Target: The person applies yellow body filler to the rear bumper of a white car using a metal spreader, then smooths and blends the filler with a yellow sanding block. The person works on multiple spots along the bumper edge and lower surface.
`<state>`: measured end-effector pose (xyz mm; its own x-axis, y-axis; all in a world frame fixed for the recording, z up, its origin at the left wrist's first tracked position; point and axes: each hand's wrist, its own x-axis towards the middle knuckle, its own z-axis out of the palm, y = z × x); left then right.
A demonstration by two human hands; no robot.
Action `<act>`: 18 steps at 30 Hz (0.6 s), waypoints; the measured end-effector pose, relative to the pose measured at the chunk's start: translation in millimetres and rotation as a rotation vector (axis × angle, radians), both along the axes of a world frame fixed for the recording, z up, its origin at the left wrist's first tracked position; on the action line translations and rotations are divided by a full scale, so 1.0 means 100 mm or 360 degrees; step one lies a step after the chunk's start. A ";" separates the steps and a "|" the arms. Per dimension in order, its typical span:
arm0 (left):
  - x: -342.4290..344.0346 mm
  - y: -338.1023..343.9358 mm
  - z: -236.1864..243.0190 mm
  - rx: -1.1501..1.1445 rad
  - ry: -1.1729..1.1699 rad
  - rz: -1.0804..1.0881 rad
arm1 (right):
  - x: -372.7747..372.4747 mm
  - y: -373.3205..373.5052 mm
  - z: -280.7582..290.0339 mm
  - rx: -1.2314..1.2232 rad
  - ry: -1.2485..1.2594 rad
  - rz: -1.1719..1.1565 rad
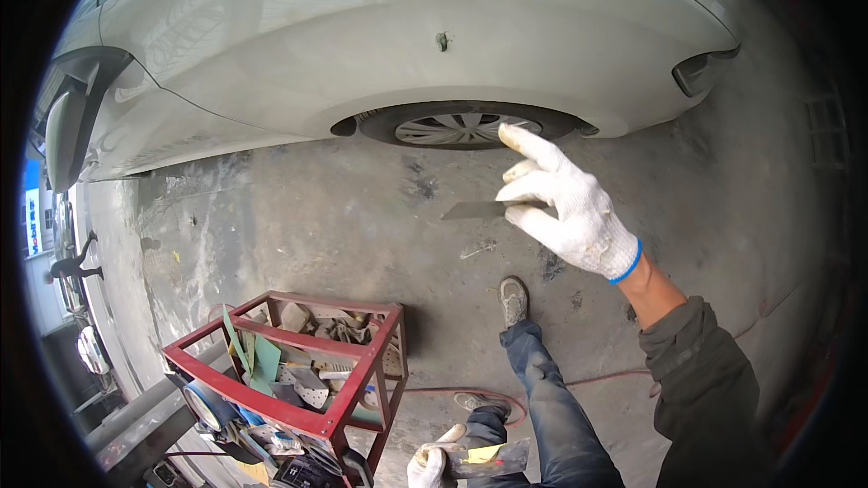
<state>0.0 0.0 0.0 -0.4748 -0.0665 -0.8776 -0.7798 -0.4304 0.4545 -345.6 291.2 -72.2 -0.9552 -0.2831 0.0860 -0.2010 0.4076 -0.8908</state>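
Observation:
My right hand (565, 208), in a white glove with a blue cuff, is raised in front of the car’s wheel (468, 126). A thin grey scraper (466, 210) is pinched between its thumb and fingers, and the index finger sticks out. Low at the bottom, my gloved left hand (434, 459) grips a dark flat plate (506, 459) that carries yellow paste and a small red dab. Above the wheel, the pale car body (298, 27) has a small grey-green patch (442, 41).
A red metal cart (244, 357) full of sheets, rags and tins stands at lower left, beside my legs (561, 416). A red hose (624, 370) lies on the concrete floor (271, 217). A person (72, 267) is in the far left background, near other vehicles.

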 end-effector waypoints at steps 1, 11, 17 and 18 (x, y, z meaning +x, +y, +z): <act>-0.14 0.12 0.21 -0.0140 -0.0050 -0.0065 | -0.13 -0.12 0.05 -0.0075 0.0097 -0.0016; -0.44 0.42 0.08 -0.0216 -0.0102 0.0047 | -0.90 -0.33 0.05 0.0021 0.0090 0.0109; -0.36 0.45 0.07 -0.0238 -0.0073 0.0052 | -0.95 -0.30 -0.04 0.0037 0.0162 0.0077; -0.35 0.47 0.09 -0.0243 -0.0073 0.0049 | -0.92 -0.29 -0.08 -0.0029 0.0151 0.0218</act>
<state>-34.7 46.8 8.8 -0.4302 -0.2146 -0.8768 -0.7886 -0.3833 0.4808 -437.7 261.8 -80.0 -0.8953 -0.4075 0.1801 -0.3369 0.3547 -0.8722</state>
